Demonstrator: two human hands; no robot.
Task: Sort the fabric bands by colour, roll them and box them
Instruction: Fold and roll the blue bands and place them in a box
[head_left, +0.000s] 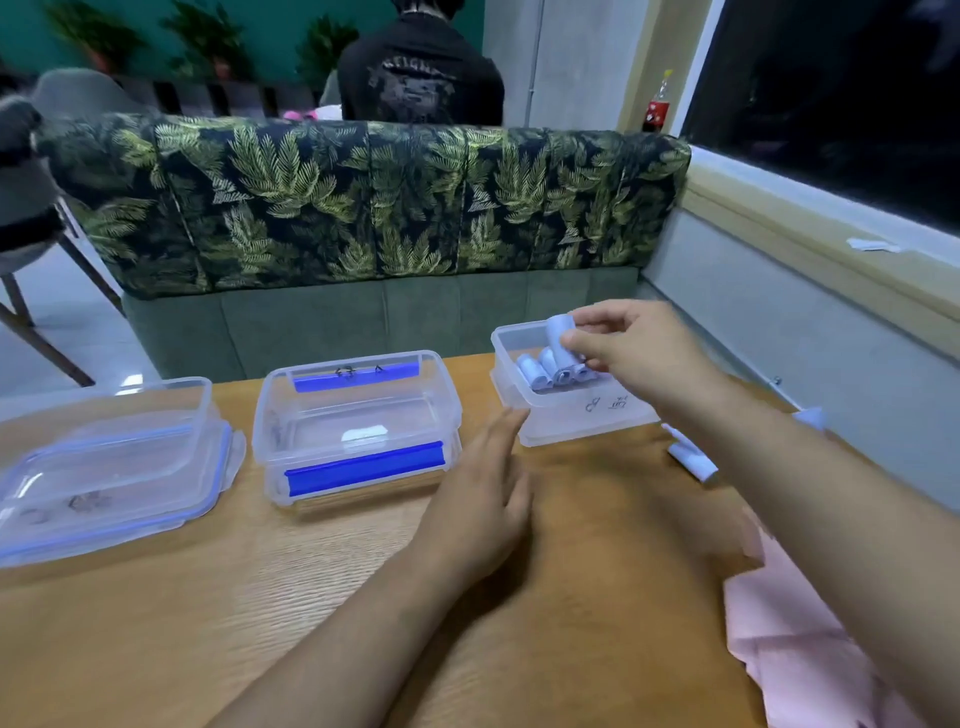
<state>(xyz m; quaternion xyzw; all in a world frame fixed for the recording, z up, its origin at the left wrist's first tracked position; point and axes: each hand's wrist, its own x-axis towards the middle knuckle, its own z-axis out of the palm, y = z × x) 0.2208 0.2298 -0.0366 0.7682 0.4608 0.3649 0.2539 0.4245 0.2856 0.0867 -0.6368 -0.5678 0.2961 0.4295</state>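
My right hand (628, 345) pinches a rolled pale blue fabric band (561, 338) above the clear plastic box (566, 415) at the table's far right. Several rolled pale blue bands (545, 370) lie inside that box. My left hand (483, 493) hovers flat over the wooden table (260, 597), fingers straight, just left of that box and holding nothing. Another pale blue roll (693, 460) lies on the table to the right of the box, partly hidden by my right forearm. Pink fabric bands (810, 660) lie in a heap at the table's right front.
A clear box with blue clips (358, 431) stands in the middle, stacked on a second one. At the left lies a box with a lid (104, 467). Behind the table runs a leaf-patterned bench back (363, 202); a person sits beyond it. A window ledge (831, 244) runs along the right.
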